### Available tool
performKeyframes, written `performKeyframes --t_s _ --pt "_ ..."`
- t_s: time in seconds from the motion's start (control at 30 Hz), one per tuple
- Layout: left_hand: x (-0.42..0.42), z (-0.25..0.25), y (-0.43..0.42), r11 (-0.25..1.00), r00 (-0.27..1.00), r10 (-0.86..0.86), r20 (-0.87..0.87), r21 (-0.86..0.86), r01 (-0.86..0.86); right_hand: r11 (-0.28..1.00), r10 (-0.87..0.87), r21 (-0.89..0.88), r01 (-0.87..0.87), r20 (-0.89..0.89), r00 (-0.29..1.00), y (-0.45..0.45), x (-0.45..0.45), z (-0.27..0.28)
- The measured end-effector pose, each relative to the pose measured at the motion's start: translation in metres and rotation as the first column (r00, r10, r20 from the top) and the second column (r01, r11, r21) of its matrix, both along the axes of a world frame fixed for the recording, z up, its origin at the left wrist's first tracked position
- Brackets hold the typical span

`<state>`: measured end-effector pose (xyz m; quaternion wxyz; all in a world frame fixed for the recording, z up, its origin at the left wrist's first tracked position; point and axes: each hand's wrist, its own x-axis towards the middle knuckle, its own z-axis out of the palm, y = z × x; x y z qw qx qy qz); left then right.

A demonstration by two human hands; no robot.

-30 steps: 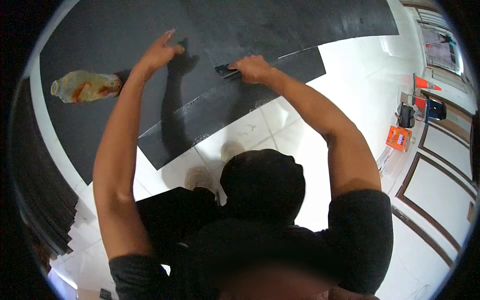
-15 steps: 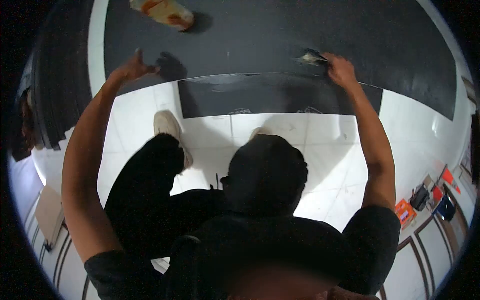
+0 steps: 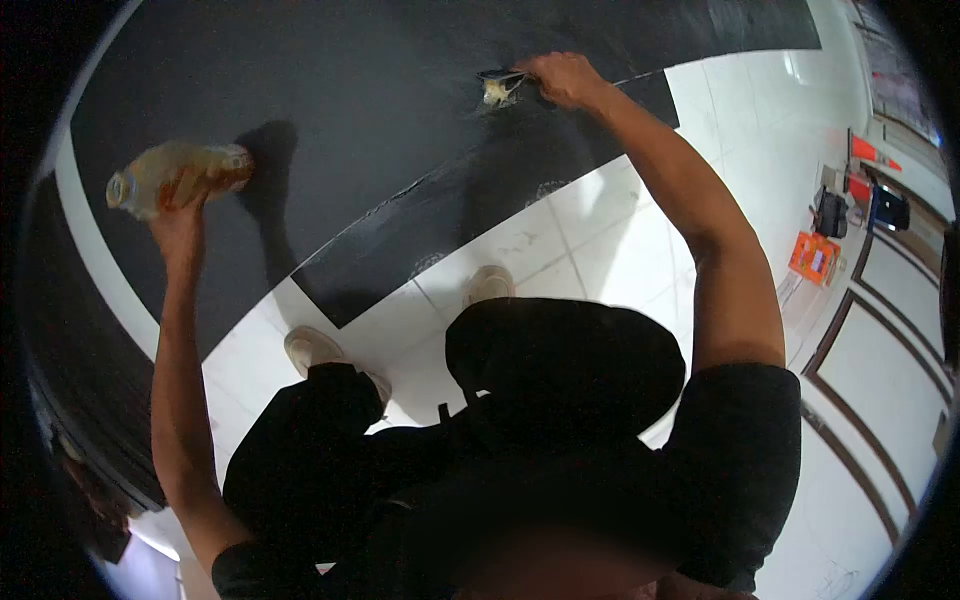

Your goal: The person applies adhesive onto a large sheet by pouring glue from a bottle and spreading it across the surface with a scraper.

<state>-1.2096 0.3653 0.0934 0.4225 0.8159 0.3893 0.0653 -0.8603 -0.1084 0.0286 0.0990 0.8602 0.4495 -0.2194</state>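
Note:
My left hand point(image 3: 180, 222) is wrapped round a clear plastic bottle point(image 3: 222, 168) with orange-brown and yellowish residue. The bottle is tilted nearly level above the large dark sheet point(image 3: 360, 90), and its shadow falls to the right. My right hand point(image 3: 568, 80) grips a thin, flat spreader point(image 3: 510, 76), whose blade is against the sheet's surface. A pale, glue-like blob point(image 3: 494, 93) sits at the blade. The bottle's far side is hidden, and the spreader's handle is mostly covered by my fingers.
A darker strip point(image 3: 335, 290) of the sheet hangs along its near edge. White floor tiles point(image 3: 570, 235) lie below, with my shoes point(image 3: 312, 348) on them. To the right are an orange box point(image 3: 813, 258), a black bag point(image 3: 830, 212) and an orange cone point(image 3: 872, 152).
My left hand, open before, has taken hold of the bottle that lay on the sheet. The view has turned, and the right hand still grips the spreader with its pale blob.

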Motion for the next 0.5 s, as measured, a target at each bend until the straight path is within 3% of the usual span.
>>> performKeyframes --t_s 0.07,0.1,0.13,0.17,0.2,0.27,0.33,0.4,0.5 --pt "-0.013 -0.026 0.026 0.984 0.999 -0.026 -0.030 0.178 0.031 0.996 -0.079 -0.036 0.080 0.005 0.997 0.008 0.000 0.001" --pt "-0.009 -0.028 0.032 0.982 0.998 -0.058 -0.038 0.176 0.064 0.989 -0.131 -0.071 0.132 0.016 0.991 0.007 -0.002 0.002" --pt "-0.006 -0.028 0.036 0.998 0.993 0.001 0.121 0.056 -0.008 0.984 -0.163 -0.077 0.163 0.007 0.987 0.001 -0.010 -0.002" --pt "-0.004 -0.029 0.042 0.995 0.961 0.084 0.262 -0.078 -0.066 0.986 -0.168 0.025 0.167 0.038 0.985 -0.003 -0.018 -0.008" --pt "-0.002 -0.031 0.051 0.996 0.963 0.060 0.264 -0.077 -0.041 0.978 -0.173 0.132 0.162 0.083 0.981 -0.004 -0.023 -0.013" --pt "-0.003 -0.030 0.069 0.964 0.906 0.222 0.360 -0.222 -0.148 0.972 -0.222 0.102 0.214 0.075 0.972 -0.005 -0.033 -0.027" --pt "-0.008 -0.027 0.104 0.964 0.900 0.195 0.389 -0.248 -0.102 0.965 -0.259 0.065 0.254 0.085 0.962 -0.018 -0.044 -0.017" --pt "-0.022 -0.018 0.140 0.960 0.887 0.187 0.423 -0.269 -0.075 0.916 -0.381 0.151 0.372 0.035 0.924 -0.024 -0.055 0.006" --pt "-0.055 -0.009 0.178 0.960 0.817 0.278 0.505 -0.172 -0.220 0.910 -0.390 0.211 0.357 0.147 0.909 -0.041 -0.040 0.005"
